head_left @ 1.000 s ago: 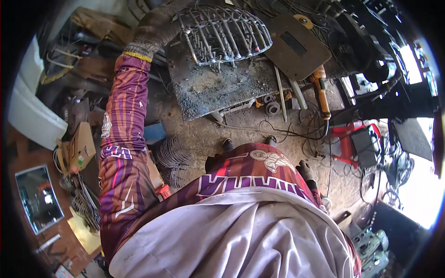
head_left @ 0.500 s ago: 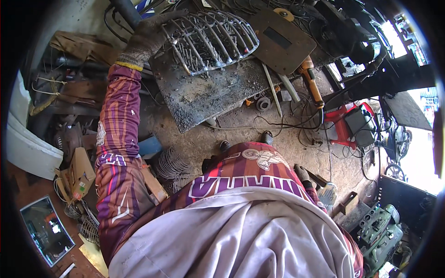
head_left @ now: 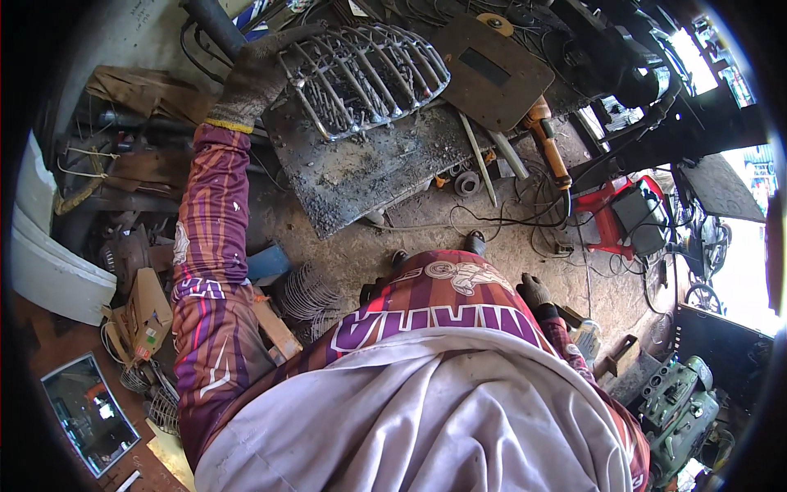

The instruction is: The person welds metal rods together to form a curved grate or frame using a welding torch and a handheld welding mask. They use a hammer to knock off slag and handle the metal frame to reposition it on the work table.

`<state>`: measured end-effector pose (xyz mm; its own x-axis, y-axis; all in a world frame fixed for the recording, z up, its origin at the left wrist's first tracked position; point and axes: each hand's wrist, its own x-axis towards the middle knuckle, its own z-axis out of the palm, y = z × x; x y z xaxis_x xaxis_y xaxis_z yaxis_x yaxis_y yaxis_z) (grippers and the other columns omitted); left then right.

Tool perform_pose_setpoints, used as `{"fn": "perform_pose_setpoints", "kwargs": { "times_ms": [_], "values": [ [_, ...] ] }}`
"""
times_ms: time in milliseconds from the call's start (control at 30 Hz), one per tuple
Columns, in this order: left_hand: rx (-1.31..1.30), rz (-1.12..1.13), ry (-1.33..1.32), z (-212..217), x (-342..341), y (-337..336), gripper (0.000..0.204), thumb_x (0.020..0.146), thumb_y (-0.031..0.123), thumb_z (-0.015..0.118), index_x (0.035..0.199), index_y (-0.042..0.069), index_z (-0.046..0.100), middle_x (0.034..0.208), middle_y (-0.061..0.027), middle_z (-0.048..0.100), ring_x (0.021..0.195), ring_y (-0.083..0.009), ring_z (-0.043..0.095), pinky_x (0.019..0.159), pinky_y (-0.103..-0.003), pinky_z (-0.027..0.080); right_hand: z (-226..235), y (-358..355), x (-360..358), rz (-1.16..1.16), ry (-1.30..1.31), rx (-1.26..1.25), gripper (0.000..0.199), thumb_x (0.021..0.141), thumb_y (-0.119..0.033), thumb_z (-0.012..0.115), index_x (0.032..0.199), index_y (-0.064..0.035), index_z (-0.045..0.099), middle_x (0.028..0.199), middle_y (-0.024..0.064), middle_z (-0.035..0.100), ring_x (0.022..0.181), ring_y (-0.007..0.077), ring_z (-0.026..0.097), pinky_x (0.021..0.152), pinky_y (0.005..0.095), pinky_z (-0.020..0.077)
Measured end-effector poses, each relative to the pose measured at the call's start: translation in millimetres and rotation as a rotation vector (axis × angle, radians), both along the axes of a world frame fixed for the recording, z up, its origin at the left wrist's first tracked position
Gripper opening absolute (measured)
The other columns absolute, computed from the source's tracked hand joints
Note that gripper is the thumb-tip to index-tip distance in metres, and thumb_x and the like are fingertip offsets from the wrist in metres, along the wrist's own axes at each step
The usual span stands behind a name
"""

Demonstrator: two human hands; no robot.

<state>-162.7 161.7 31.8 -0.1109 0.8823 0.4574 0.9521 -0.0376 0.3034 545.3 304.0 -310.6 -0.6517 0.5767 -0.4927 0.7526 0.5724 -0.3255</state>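
Gloved fingers (head_left: 275,61) of the left hand (head_left: 250,82) are wrapped over the near-left edge of a wire grille (head_left: 365,78), a domed cage of bent metal rods, so that hand is clamped on it up at about 11 o'clock in the view. The grille sits on a scorched, spatter-covered steel plate (head_left: 361,176) that serves as the worktop, low to the dirt floor (head_left: 344,254). The striped purple sleeve (head_left: 205,271) runs from the glove straight down toward 7 o'clock. The right hand (head_left: 534,291), also gloved, hangs down by the hip at about 3 o'clock; it's away from the grille and I can't tell if it's clenched or loose, only the back of the glove shows. Just beyond the grille at 1 o'clock lies a flat brown welding shield (head_left: 492,70) with a dark window. Right of the plate, an orange-handled tool (head_left: 551,152) lies among loose black cables. Further out at 3 o'clock there's a red stool (head_left: 602,217) with a dark box (head_left: 641,215) on it. A framed mirror (head_left: 88,414) leans at 8 o'clock, and a coil of wire rings (head_left: 307,295) sits on the floor by the left knee.
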Motion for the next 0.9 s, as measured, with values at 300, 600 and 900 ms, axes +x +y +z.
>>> {"fn": "perform_pose_setpoints", "kwargs": {
  "times_ms": [300, 600, 900],
  "values": [
    [0.152, 0.037, 0.047, 9, 19, -11, 0.033, 0.09, 0.014, 0.065, 0.123, 0.011, 0.066, 0.109, -0.0154, 0.07, 0.1, -0.0292, 0.069, 0.081, -0.034, 0.055, -6, -12, 28, -0.041, 0.054, 0.031, 0.035, 0.082, -0.019, 0.063, 0.114, -0.0039, 0.058, 0.095, 0.0226, 0.067, 0.094, 0.0414, 0.064, 0.08, 0.0474, 0.0529],
    [0.414, 0.06, -0.033, 70, 19, -29, 0.032, 0.089, 0.008, 0.065, 0.121, 0.009, 0.067, 0.108, -0.0142, 0.071, 0.1, -0.0271, 0.07, 0.081, -0.033, 0.055, 12, -5, -7, 0.032, 0.023, 0.022, 0.041, 0.08, -0.018, 0.067, 0.116, -0.0028, 0.057, 0.098, 0.02, 0.067, 0.094, 0.0364, 0.065, 0.079, 0.0433, 0.0537],
    [0.333, 0.112, 0.273, 92, 24, -79, 0.024, 0.092, 0.005, 0.063, 0.115, 0.008, 0.069, 0.104, -0.0138, 0.072, 0.096, -0.0241, 0.071, 0.08, -0.031, 0.054, -18, -4, -9, -0.095, 0.085, -0.037, 0.046, 0.081, -0.018, 0.067, 0.123, -0.0044, 0.056, 0.106, 0.0256, 0.065, 0.098, 0.0432, 0.063, 0.083, 0.0479, 0.053]
  ]
}}
